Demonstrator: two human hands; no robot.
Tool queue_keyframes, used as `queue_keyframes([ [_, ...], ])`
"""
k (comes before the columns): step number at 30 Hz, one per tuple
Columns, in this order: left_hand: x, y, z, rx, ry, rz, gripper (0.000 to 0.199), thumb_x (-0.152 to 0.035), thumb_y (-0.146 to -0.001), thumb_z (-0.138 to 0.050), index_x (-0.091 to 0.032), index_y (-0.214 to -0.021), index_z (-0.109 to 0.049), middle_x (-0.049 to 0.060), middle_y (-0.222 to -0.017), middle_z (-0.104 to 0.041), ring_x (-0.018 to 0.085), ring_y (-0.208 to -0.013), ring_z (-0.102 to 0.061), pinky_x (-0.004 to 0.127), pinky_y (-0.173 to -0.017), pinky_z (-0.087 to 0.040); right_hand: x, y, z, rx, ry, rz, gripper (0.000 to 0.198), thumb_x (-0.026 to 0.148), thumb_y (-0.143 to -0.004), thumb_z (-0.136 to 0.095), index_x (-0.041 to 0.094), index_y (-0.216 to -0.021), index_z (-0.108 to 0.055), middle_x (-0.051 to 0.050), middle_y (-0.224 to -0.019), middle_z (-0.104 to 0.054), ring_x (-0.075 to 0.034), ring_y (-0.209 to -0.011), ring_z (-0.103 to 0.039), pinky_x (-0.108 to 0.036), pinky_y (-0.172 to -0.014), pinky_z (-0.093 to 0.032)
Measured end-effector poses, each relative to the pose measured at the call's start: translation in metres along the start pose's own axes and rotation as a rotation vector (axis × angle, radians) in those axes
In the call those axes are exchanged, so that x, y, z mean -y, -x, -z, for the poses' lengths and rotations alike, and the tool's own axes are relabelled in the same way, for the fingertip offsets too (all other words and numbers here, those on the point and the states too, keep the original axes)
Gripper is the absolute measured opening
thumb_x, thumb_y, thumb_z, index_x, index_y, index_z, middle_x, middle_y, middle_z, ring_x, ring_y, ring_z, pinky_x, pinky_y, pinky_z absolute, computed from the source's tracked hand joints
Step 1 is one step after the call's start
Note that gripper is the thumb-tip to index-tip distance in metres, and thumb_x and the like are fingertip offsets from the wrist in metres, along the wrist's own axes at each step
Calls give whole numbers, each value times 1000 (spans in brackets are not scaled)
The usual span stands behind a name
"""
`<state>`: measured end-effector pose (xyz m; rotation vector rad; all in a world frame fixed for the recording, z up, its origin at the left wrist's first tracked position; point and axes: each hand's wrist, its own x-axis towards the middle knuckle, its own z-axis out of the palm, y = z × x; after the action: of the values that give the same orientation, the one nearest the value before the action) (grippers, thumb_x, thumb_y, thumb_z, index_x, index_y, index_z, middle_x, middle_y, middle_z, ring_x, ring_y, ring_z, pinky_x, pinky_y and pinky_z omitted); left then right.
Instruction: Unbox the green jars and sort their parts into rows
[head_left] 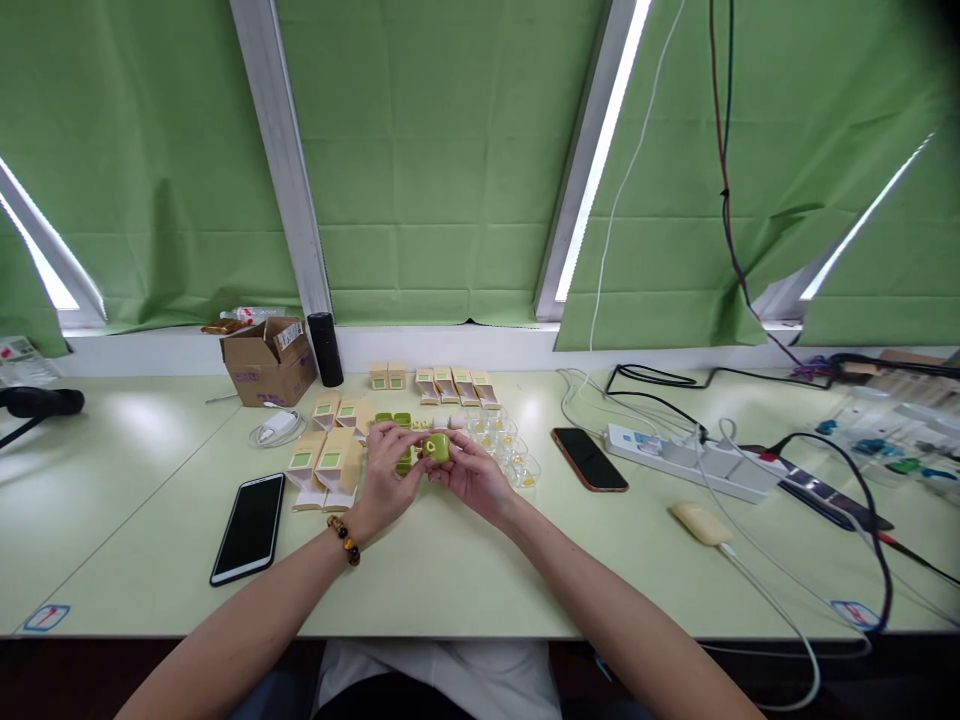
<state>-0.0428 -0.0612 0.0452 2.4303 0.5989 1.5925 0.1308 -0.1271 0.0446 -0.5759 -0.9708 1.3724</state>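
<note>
A small green case with rounded corners and a pale mark on its face is held up over the middle of the table. My left hand pinches it from the left, and my right hand has its fingers closed on the right side. More green cases lie just behind my left hand, partly hidden by it. Clear domed plastic pieces with yellow centres stand in rows beyond my right hand. Folded cream cartons with green windows are left of my left hand, and others line the back.
A smartphone lies at left; another is at right. A white power strip with trailing cables and a cream rounded device occupy the right side. An open cardboard box and black cylinder stand at the back left.
</note>
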Motion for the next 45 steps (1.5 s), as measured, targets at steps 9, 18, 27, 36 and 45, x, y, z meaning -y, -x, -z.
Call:
queue_keyframes([
  [9, 3, 1, -2, -31, -15, -13, 9, -24, -98, -67, -23, -106, -70, 5, -98, -75, 26, -106, -55, 44, -97, -46, -1, -1, 0, -64, 5, 18, 44, 40, -80, -89, 25, -116, -70, -3, -94, -73, -18, -81, -69, -32, -76, -52],
  [18, 11, 1, -5, -66, 173, 58, 5, -22, -94, -72, -22, -96, -77, 5, -87, -72, 22, -95, -62, 35, -81, -54, -2, -1, 0, -64, 125, 78, 45, 45, -80, -88, 26, -116, -69, 0, -88, -69, -16, -78, -66, -33, -77, -53],
  [27, 15, 4, -9, -87, 226, 105, 6, -25, -94, -72, -22, -89, -76, 6, -86, -70, 22, -94, -64, 35, -80, -54, -7, -3, 2, -50, 213, 123, 43, 48, -84, -84, 28, -118, -69, 1, -83, -65, -15, -75, -62, -36, -81, -55],
  [36, 17, 6, -12, -94, 244, 96, 9, -24, -94, -71, -22, -85, -72, 5, -85, -70, 21, -93, -63, 35, -79, -54, -7, -2, 2, -58, 287, 121, 45, 46, -85, -84, 28, -123, -70, 1, -87, -65, -15, -79, -63, -36, -84, -55],
  [45, 11, 5, -8, -55, 226, 206, 46, -29, -89, -78, -27, -133, -67, 7, -103, -71, 25, -113, -63, 42, -97, -56, -2, -5, -1, -143, 209, 161, 56, 44, -80, -88, 28, -128, -65, -2, -96, -72, -16, -79, -64, -34, -79, -55],
])
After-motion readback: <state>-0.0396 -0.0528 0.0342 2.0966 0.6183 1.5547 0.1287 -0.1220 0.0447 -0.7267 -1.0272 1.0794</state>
